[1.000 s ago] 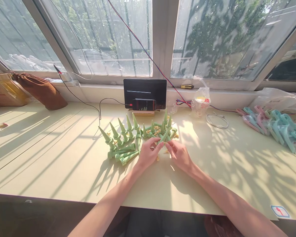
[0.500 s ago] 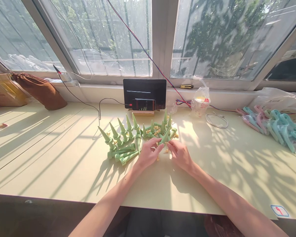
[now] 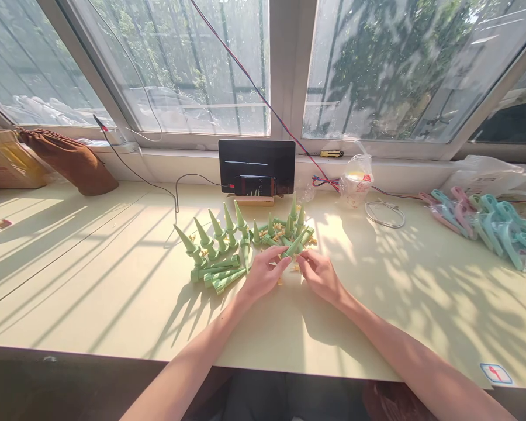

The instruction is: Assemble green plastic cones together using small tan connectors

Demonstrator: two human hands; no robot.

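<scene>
My left hand (image 3: 265, 273) is closed around the lower end of a green plastic plant-watering spike (image 3: 295, 242), its tip slanting up and to the right. Close by on the right, my right hand (image 3: 321, 273) is pinched, thumb against fingers; whatever lies between them is too small to make out. Several similar green spikes (image 3: 204, 233) stand upright in a row left of my hands. In front of that row, long green pieces (image 3: 226, 279) lie flat in a bunch. Beyond my fingers, more green parts are mixed with small yellowish pieces (image 3: 314, 240).
A phone (image 3: 255, 186) leans against a black tablet (image 3: 257, 156) at the back. Right of them are a plastic-wrapped cup (image 3: 356, 182) and a coiled white cable (image 3: 384, 215). Pastel clips (image 3: 491, 225) lie far right, a brown drawstring bag (image 3: 72, 161) far left.
My right hand's fingertips have drawn slightly back from the spike. My left hand keeps its hold in nearly the same place.
</scene>
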